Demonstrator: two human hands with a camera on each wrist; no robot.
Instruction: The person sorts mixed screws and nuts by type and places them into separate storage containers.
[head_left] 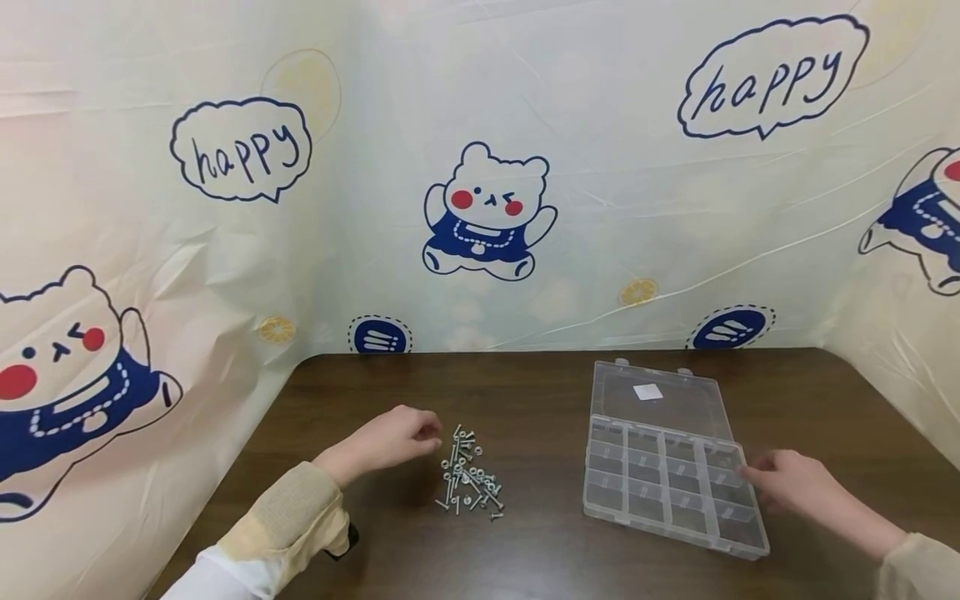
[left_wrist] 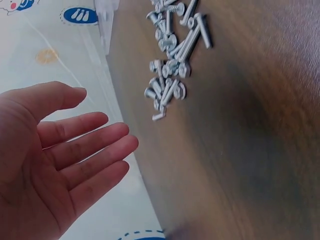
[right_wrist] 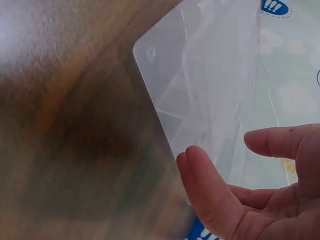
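Hands well apart: my left hand [head_left: 386, 439], fingers loosely extended and holding nothing, hangs beside the pile of silver metal screws and nuts [head_left: 467, 477]. My right hand [head_left: 798, 483], thumb parted from fingers, meets the right edge of the open, clear plastic compartment box [head_left: 667, 527]; grip unconfirmed. Apparent step: steadying the box before pickup. Next move calls for a left fingertip pinch.

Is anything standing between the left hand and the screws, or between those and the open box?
Nothing visible: the left hand is just beside the screws, and only bare tabletop lies between them and the box, its lid folded back.
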